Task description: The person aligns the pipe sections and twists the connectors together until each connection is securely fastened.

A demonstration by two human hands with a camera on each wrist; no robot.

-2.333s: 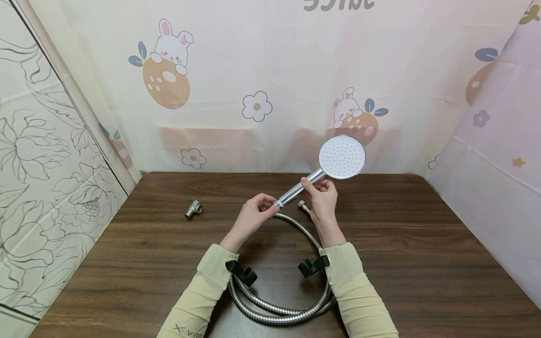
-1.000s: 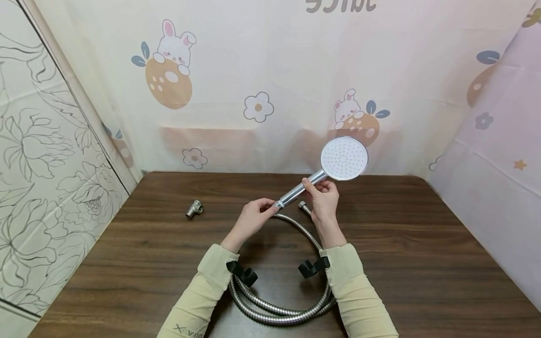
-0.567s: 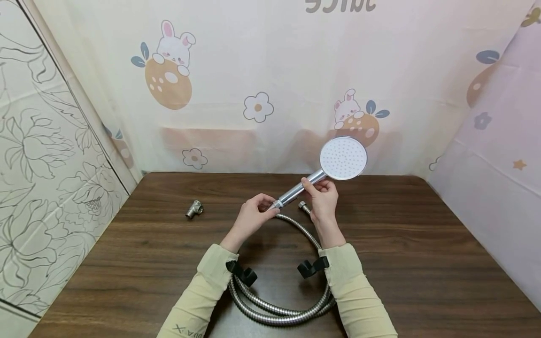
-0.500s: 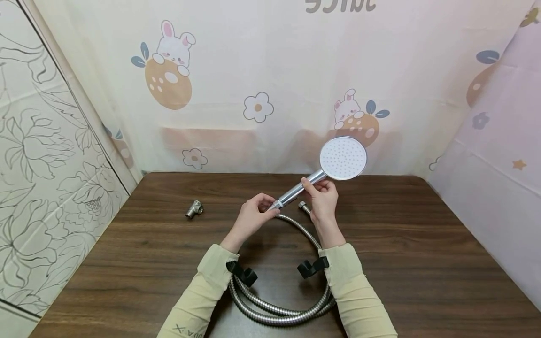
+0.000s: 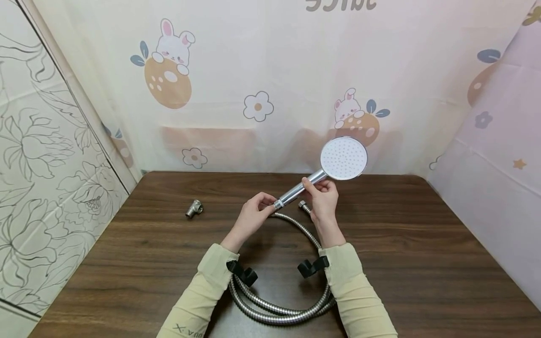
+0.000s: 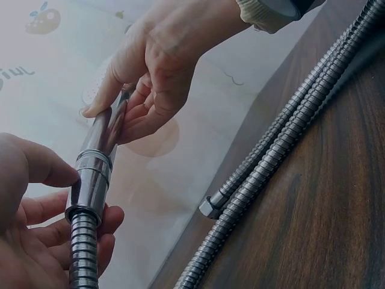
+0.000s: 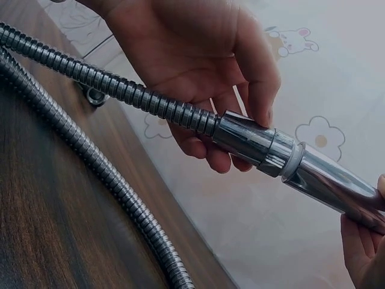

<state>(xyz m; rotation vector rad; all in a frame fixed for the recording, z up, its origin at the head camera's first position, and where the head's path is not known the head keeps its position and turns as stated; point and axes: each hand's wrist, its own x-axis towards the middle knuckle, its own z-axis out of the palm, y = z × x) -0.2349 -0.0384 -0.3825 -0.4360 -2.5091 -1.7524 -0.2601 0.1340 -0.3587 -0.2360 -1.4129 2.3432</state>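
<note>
A chrome hand shower point(image 5: 343, 158) with a round white spray face is held above the table, its handle slanting down to the left. My right hand point(image 5: 324, 202) grips the handle between thumb and fingers. At the handle's lower end, my left hand point(image 5: 252, 216) pinches the smooth metal hose nut point(image 7: 249, 141). Nut and handle are in line, with a narrow white ring point(image 7: 293, 161) between them in the right wrist view. From the nut runs a ribbed metal shower hose point(image 5: 287, 321), coiled on the table below both arms. Its other end has a hex nut point(image 6: 209, 208).
A small metal valve-like fitting point(image 5: 194, 209) lies left of my hands on the dark wooden table point(image 5: 422, 263). Patterned curtain cloth point(image 5: 258, 61) hangs behind the table's back edge. Black wrist mounts point(image 5: 242, 273) sit over the hose coil.
My left thumb and fingers have shifted slightly around the hose nut, which stays at the handle's end. My right hand and the hand shower keep almost the same place.
</note>
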